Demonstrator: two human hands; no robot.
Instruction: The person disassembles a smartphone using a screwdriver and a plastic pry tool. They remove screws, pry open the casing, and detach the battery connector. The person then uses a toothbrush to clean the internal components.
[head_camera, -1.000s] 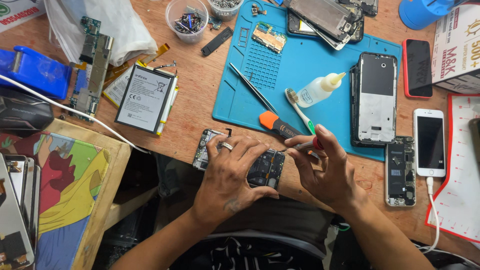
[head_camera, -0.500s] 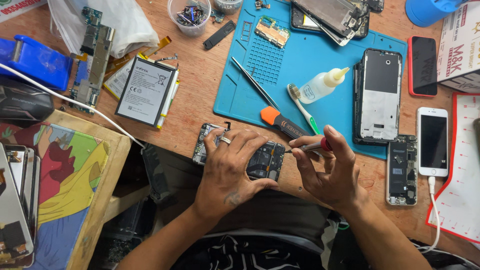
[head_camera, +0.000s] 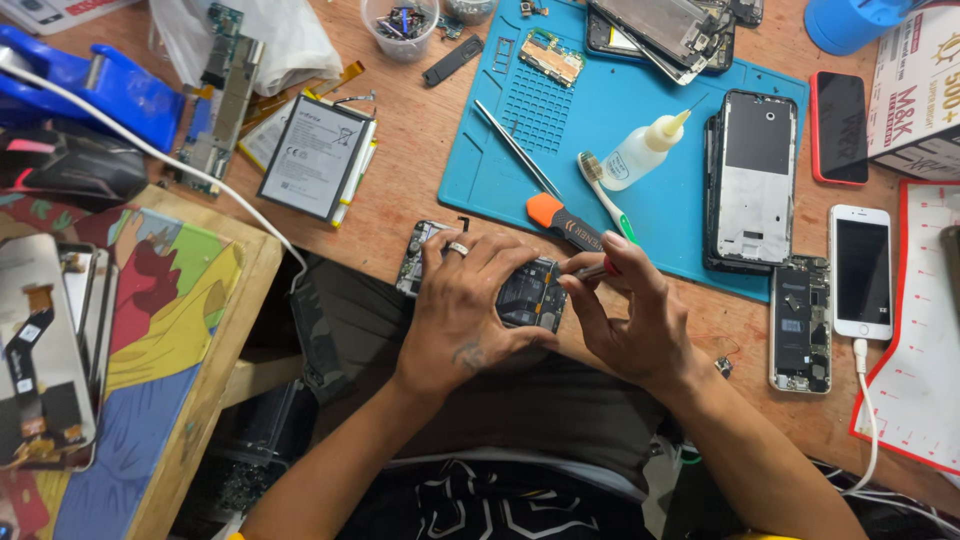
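We see the left hand (head_camera: 462, 315) lying over an opened phone (head_camera: 525, 292) at the near edge of the wooden counter (head_camera: 420, 160), its grip closed on the device, with a ring on one finger and the thumb tucked against the phone's lower side. The phone's back is off, so dark circuitry shows between the two hands; its left end pokes out beyond the left fingers. The right hand (head_camera: 630, 310) sits just beside it, its grip pinched shut on a small screwdriver (head_camera: 592, 270) with a reddish collar, whose tip points into the phone's exposed innards. Just above the hands, an orange-and-black tool handle (head_camera: 560, 222) lies at the near edge of the blue work mat (head_camera: 640, 110). On the mat we also make out a toothbrush (head_camera: 603, 196), a small clear glue bottle (head_camera: 645, 152) with a pointed nozzle, thin metal tweezers (head_camera: 515, 147), and a stripped phone frame (head_camera: 752, 180). To the right of the mat, a white phone (head_camera: 861, 270) lies with a cable plugged into it, and a bare phone chassis (head_camera: 799, 322) rests next to it. To the left, a flat battery (head_camera: 315, 170) lies on the counter.
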